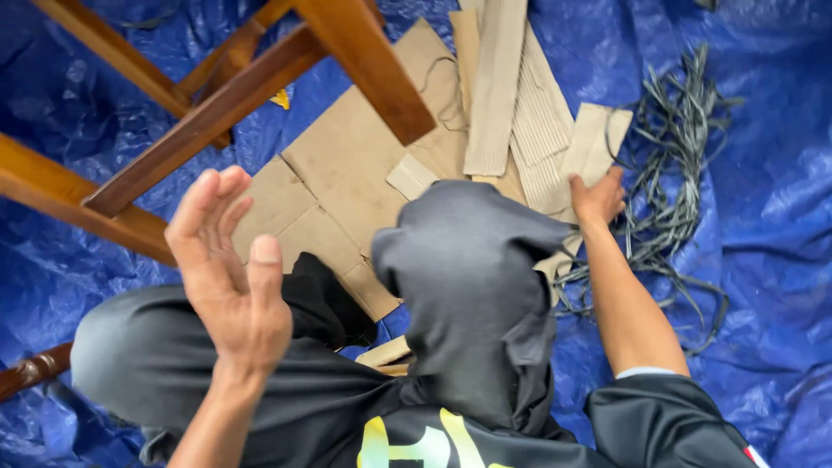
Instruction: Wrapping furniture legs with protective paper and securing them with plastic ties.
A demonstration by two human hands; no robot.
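Note:
My left hand (227, 270) is raised in front of me, palm up, fingers spread, holding nothing. It hovers near a wooden chair frame (217, 104). My right hand (598, 199) reaches forward onto a pile of corrugated cardboard strips (529, 113), fingers curled on the edge of a strip (594, 143). Whether it grips the strip is unclear. A flattened cardboard sheet (347, 182) lies under the strips. My bent knees in dark trousers (468, 260) fill the middle of the view.
A blue tarpaulin (763, 217) covers the floor. A tangle of grey-green plastic straps (676, 165) lies right of the cardboard. The chair's wooden legs and rails cross the upper left. A turned wooden leg (35, 371) shows at the lower left.

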